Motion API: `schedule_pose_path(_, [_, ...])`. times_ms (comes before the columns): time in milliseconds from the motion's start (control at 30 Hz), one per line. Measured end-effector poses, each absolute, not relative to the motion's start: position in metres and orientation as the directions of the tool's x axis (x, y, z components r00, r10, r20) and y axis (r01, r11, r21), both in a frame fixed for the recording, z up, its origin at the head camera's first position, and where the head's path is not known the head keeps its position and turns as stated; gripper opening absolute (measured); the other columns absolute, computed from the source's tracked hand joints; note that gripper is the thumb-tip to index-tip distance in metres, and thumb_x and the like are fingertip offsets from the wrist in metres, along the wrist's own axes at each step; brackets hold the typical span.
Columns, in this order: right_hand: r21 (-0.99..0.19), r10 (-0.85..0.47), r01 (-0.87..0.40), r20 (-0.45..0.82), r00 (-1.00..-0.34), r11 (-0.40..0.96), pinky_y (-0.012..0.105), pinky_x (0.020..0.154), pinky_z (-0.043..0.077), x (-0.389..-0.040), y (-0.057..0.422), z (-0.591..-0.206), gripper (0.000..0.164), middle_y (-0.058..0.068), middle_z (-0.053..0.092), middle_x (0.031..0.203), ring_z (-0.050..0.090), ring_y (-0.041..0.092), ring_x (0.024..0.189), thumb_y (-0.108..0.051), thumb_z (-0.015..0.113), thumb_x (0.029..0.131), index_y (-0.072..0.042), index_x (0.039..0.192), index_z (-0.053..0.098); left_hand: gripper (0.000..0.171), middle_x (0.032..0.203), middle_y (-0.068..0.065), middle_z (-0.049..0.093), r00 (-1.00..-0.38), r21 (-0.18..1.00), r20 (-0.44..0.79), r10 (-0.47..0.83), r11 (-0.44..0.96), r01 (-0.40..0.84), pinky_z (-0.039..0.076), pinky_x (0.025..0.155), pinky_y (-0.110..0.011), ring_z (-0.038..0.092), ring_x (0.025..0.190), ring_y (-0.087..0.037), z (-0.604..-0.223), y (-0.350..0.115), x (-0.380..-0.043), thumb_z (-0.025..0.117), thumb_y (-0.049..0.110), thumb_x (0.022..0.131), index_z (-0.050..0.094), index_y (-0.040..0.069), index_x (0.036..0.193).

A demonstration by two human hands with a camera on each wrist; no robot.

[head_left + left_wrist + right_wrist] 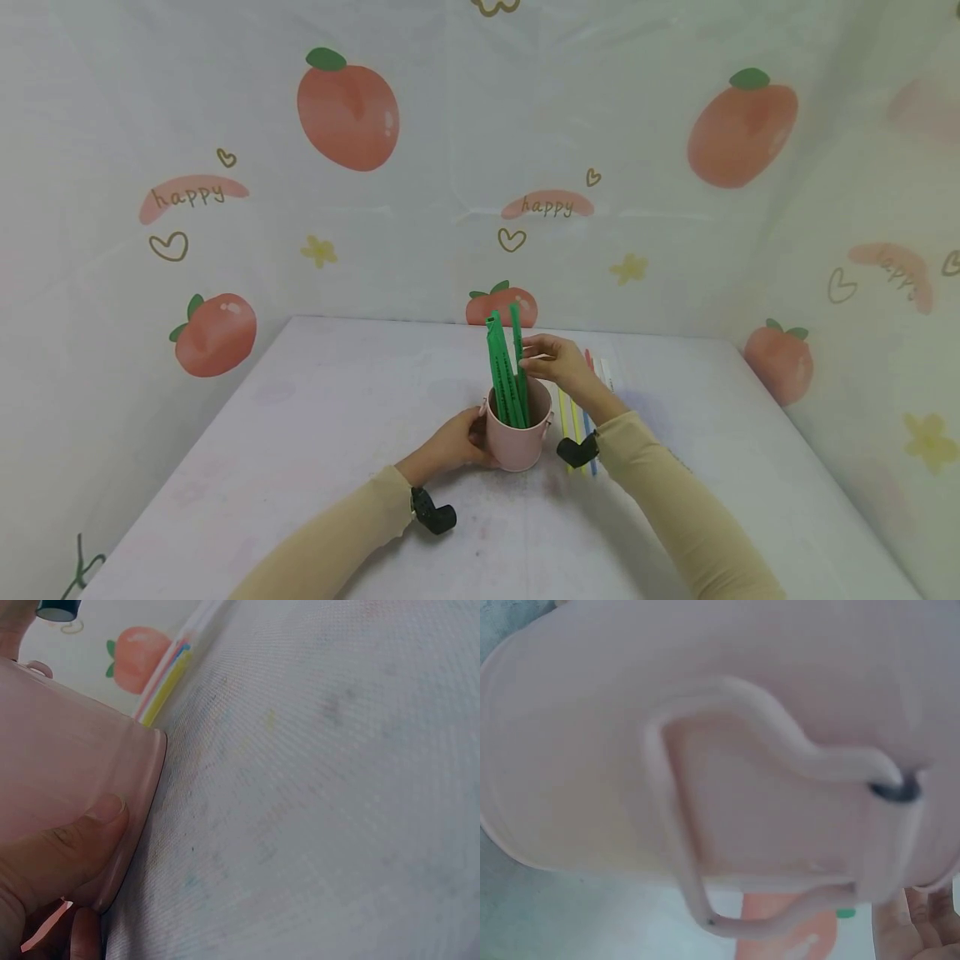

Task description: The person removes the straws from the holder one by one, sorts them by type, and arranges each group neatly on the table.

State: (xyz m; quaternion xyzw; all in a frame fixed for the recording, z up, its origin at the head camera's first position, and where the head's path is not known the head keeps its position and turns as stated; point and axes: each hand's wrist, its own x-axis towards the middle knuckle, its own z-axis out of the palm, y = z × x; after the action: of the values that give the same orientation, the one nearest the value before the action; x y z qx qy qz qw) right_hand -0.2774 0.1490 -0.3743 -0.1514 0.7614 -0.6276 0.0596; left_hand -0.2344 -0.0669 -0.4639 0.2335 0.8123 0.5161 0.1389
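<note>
Just below the frame's centre, the left hand (457,440) has its grip round a pink bucket (517,451) upright on a white desk (337,433), while the right hand (558,360) seems to pinch one green stick (517,327) beside other green sticks (502,371) inside. This looks like filling the bucket; next probably calls for releasing that stick with the bucket steadied.

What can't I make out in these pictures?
- Head view: lower ends of the slim green sticks, hidden by the round pink bucket.
- Head view: their print, too small to read.
- Head view: stretches of the slim coloured sticks on the white table, behind the right hand.
- Right wrist view: part of that hand, cut off by the edge.
</note>
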Motion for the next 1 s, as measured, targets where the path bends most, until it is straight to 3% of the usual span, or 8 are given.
schedule_pose_path(400, [-0.978,-0.283,-0.194,0.164,-0.945,0.082,0.036,0.083,0.052,-0.284,0.160,-0.350,0.039,0.018,0.055,0.108,0.061,0.015,0.089,0.001,0.061,0.086,0.006,0.123,0.049,0.077,0.121,-0.008,0.055,-0.858,0.896,0.009,0.513,0.376,0.234,0.044,0.096,-0.039,0.052,0.113,-0.024,-0.470,-0.068,-0.239,0.084,0.009,0.064,0.045,0.005,0.131])
schedule_pose_path(600, [-0.972,-0.233,-0.234,0.226,-0.946,0.008,0.034,0.081,0.053,-0.284,0.167,-0.329,0.040,0.009,0.057,0.103,0.062,0.013,0.087,0.001,0.060,0.086,0.006,0.124,0.048,0.077,0.121,-0.008,0.055,-0.859,0.896,-0.007,0.513,0.384,0.222,0.044,0.096,-0.037,0.052,0.114,-0.023,-0.471,-0.067,-0.240,0.083,0.009,0.065,0.045,0.005,0.131])
schedule_pose_path(1000, [-0.947,-0.168,-0.296,0.314,-0.934,-0.126,0.030,0.077,0.054,-0.288,0.189,-0.303,0.040,0.009,0.053,0.100,0.061,0.015,0.085,0.002,0.061,0.086,-0.007,0.123,0.050,0.078,0.122,-0.009,0.054,-0.862,0.898,-0.018,0.507,0.387,0.209,0.044,0.096,-0.039,0.051,0.114,-0.025,-0.468,-0.066,-0.238,0.083,0.008,0.066,0.043,0.005,0.133])
